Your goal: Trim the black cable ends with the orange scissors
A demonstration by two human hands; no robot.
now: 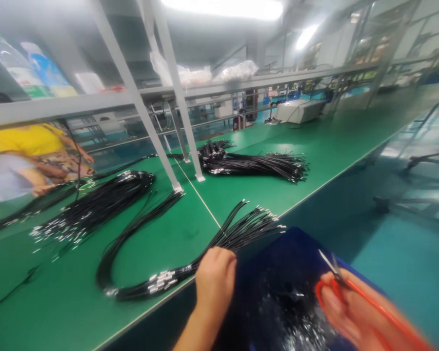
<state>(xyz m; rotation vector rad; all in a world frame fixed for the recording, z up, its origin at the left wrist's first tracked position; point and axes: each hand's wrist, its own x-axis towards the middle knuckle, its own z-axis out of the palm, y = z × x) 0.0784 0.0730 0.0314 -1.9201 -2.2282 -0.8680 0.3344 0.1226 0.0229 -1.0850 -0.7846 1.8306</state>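
Note:
My left hand (215,273) is closed around a bundle of black cables (142,290) at the front edge of the green table. The cables' loose ends, with pale tips, fan out past my fist to the right. From my hand the bundle runs left and curves back in a U across the table. My right hand (347,307) holds a pair of scissors (336,280) with red handles, blades slightly apart and pointing up and left. The scissors are clear of the cables, above a dark blue bin (296,243). Motion blurs part of my right hand.
Dark and shiny scraps lie in the bin. More cable bundles (256,165) rest farther back, another cable pile (106,200) to the left. Metal posts (179,92) rise from the green table (175,234). Two people (29,146) are across it. A white box (300,111) stands farther along.

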